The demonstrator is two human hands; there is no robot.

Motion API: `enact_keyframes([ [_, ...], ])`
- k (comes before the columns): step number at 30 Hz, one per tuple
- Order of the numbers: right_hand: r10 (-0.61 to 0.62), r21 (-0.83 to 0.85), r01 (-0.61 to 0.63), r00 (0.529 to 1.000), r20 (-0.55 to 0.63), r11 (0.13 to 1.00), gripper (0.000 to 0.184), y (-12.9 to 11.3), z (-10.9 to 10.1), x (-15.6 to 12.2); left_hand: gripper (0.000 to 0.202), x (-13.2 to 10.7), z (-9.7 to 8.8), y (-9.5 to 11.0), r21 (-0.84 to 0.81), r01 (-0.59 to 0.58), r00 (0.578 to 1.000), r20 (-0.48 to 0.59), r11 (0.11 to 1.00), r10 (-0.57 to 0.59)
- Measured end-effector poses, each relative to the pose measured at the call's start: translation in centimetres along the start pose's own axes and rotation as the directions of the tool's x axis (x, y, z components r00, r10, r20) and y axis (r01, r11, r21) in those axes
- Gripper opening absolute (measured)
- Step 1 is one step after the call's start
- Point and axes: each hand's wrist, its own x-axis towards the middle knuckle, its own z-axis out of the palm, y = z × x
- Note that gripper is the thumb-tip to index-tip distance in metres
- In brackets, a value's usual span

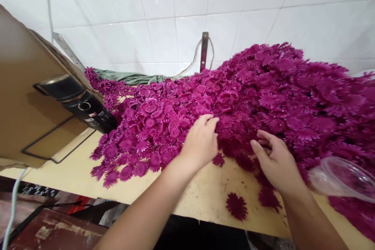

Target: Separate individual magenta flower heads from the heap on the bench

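Observation:
A large heap of magenta artificial flower heads (152, 125) spreads over the table, piled highest at the right. My left hand (202, 140) is at the front middle of the heap, fingers loosely bent and somewhat apart, with nothing visible in them; its palm is turned away. To the right, my right hand (277, 162) hovers beside the flowers, thumb apart from the curled fingers, and I see nothing held. Between the hands the heap dips to a dark, shadowed edge. A single loose flower head (236, 206) lies on the board in front of my hands.
At the left, a black vacuum flask (77, 101) leans by a cardboard box (26, 97) with a thin black wire frame. A clear plastic tub (336, 177) lies tilted at the right. Behind the heap are green cloth (129, 77), a metal bracket (204, 52) and a tiled wall.

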Motion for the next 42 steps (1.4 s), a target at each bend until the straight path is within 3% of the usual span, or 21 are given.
enact_keyframes([
  [3,-0.184,-0.166,0.180,0.983,-0.008,0.970,0.041,0.2,0.5,0.0,0.021,-1.7,-2.2,-2.7,0.286,0.023,0.993,0.102,0.958,-0.055],
  [6,-0.246,-0.149,0.253,0.967,0.067,0.956,0.029,-0.4,0.9,-0.5,0.022,-3.1,-3.0,-5.4,0.517,0.053,0.981,0.131,0.855,-0.141],
  [9,-0.233,-0.077,0.242,0.967,0.101,0.967,0.021,-1.5,1.2,-0.9,0.020,-3.3,-2.9,-7.0,0.545,0.033,0.985,0.125,0.838,-0.120],
  [12,-0.203,-0.003,0.207,0.963,0.175,0.978,0.019,-3.2,1.3,-1.4,0.018,-2.6,-3.1,-7.4,0.466,0.031,0.998,0.039,0.884,-0.056],
  [15,-0.083,0.139,0.030,0.915,0.395,0.990,0.024,-5.3,2.2,-1.6,0.011,-2.3,-3.8,-6.7,0.364,0.029,0.998,-0.062,0.931,-0.007],
  [19,0.101,0.294,-0.355,0.772,0.628,0.887,0.024,-8.0,5.4,-0.9,0.015,-3.2,-4.6,-4.9,0.318,-0.090,0.993,-0.041,0.944,0.109],
  [21,0.110,0.347,-0.497,0.681,0.724,0.795,0.019,-9.0,7.1,-0.4,0.018,-3.8,-4.7,-4.3,0.312,-0.140,0.989,-0.008,0.940,0.149],
  [23,0.033,0.420,-0.551,0.633,0.774,0.721,0.014,-9.5,8.2,0.0,0.019,-4.3,-4.9,-4.2,0.279,-0.148,0.988,0.005,0.949,0.153],
  [25,-0.029,0.479,-0.542,0.641,0.767,0.691,0.013,-9.5,8.5,0.2,0.018,-4.5,-5.1,-4.6,0.197,-0.129,0.991,-0.004,0.972,0.132],
  [27,-0.001,0.476,-0.523,0.672,0.740,0.707,0.012,-9.0,8.3,0.4,0.018,-4.5,-5.4,-5.2,0.093,-0.087,0.995,-0.046,0.992,0.091],
  [30,0.088,0.438,-0.474,0.749,0.656,0.764,0.011,-7.8,7.3,0.8,0.014,-4.2,-5.4,-5.7,0.002,-0.039,0.994,-0.104,0.999,0.039],
  [32,0.085,0.432,-0.408,0.798,0.596,0.805,0.011,-7.0,6.4,1.1,0.008,-3.9,-5.0,-5.4,0.010,-0.043,0.995,-0.094,0.999,0.043],
  [36,0.069,0.372,-0.298,0.852,0.519,0.879,0.016,-6.1,4.9,1.4,0.031,-3.3,-3.3,-3.9,0.000,-0.057,0.996,-0.066,0.998,0.056],
  [39,0.056,0.305,-0.225,0.877,0.478,0.925,0.018,-5.7,4.3,1.3,0.026,-2.8,-1.6,-2.5,-0.132,-0.035,0.999,-0.020,0.991,0.033],
  [42,0.037,0.283,-0.168,0.909,0.416,0.944,0.020,-5.1,3.9,1.2,0.022,-2.1,0.3,-1.5,-0.311,0.077,0.997,0.017,0.947,-0.075],
])
